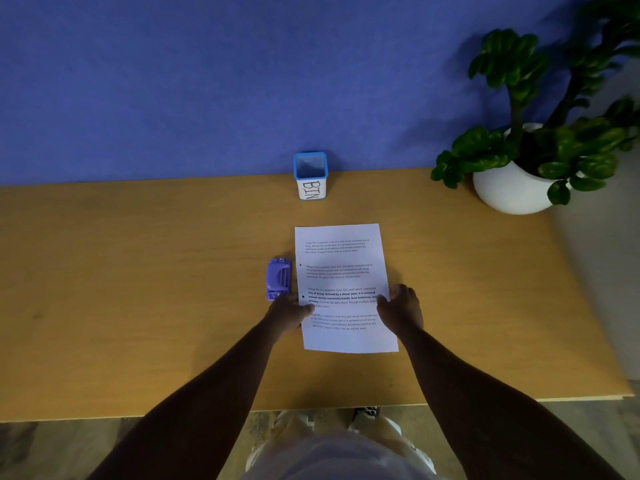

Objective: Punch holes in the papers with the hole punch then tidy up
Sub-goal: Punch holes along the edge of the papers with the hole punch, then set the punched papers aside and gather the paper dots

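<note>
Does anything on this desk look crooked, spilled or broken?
Nothing stands out. The paper lies flat, only slightly turned against the desk edge, with two holes along its left side. The hole punch sits beside it, the bin stands upright, and no scraps are visible.

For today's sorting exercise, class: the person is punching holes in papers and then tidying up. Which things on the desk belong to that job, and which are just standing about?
Part of the job:
papers, with both hands on them
purple hole punch, just left of the papers
blue container marked BIN, probably for tidying up

Just standing about:
potted plant at the desk's far right corner
</note>
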